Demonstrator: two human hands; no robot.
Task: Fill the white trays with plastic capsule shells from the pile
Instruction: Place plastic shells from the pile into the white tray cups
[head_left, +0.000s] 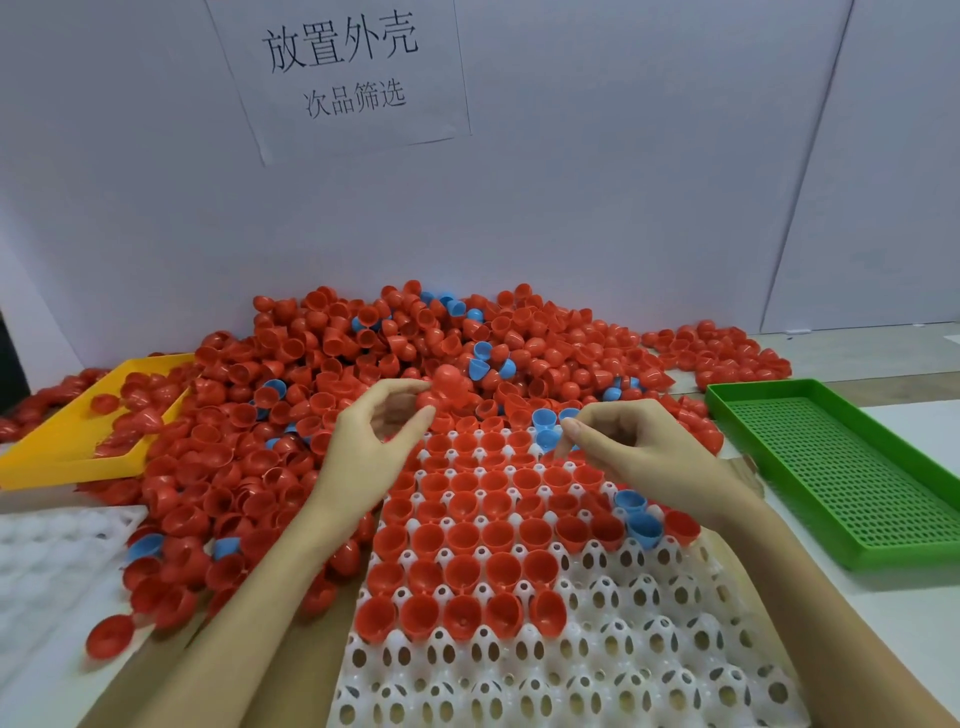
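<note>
- Fingers of the left hand (382, 431) curl loosely, thumb and forefinger pinching a red shell (449, 382) at the near edge of the pile (395, 353).
- Over the far right part of the white tray (597, 639), the right hand (639, 447) has its fingers bent inward, fingertips (569, 428) close together just beside a blue shell (544, 420); whether they actually grip anything cannot be told.
- Red shells sit open side up in the tray's far rows, with two blue shells (638, 514) among them near the right wrist; the near rows and the right side show bare white cups.
- Behind the tray, the pile spreads across the table up to the white back wall (597, 208), mostly red with scattered blue pieces.
- At the left, a yellow tray (57, 457) lies tilted at the pile's edge, holding some red shells.
- Another white tray (47, 566) lies at the near left, partly in view.
- On the right, a green perforated tray (841, 467) lies apart from the pile.
- A paper sheet (343, 73) with printed characters hangs on the wall.
</note>
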